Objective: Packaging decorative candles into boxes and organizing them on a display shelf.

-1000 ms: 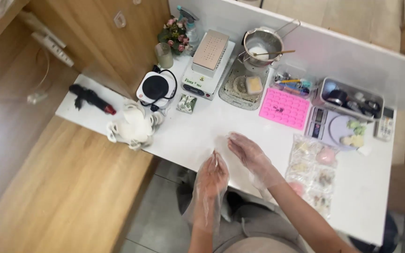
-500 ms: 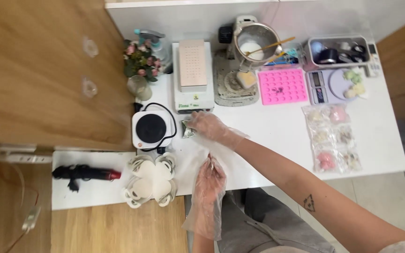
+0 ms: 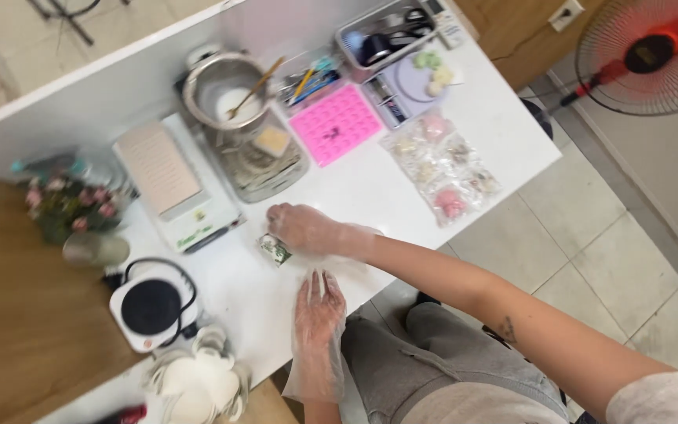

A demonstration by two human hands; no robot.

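On the white desk (image 3: pixel 402 188), near its middle, the right hand (image 3: pixel 301 228) in a clear glove reaches to a small packet (image 3: pixel 275 250) and touches it at the hand's 7 o'clock. Its fingers (image 3: pixel 280 224) are curled over the packet; I cannot tell if they pinch it yet. The left hand (image 3: pixel 319 302), gloved too, lies flat and open at the packet's 5 o'clock, holding nothing. To pick it up well, pinch the packet by its edges and lift slowly. At 12 o'clock sit a pot (image 3: pixel 221 90) and a pink mold (image 3: pixel 335 124). The packet is partly hidden and blurry, and the desk's near corner is cut off.
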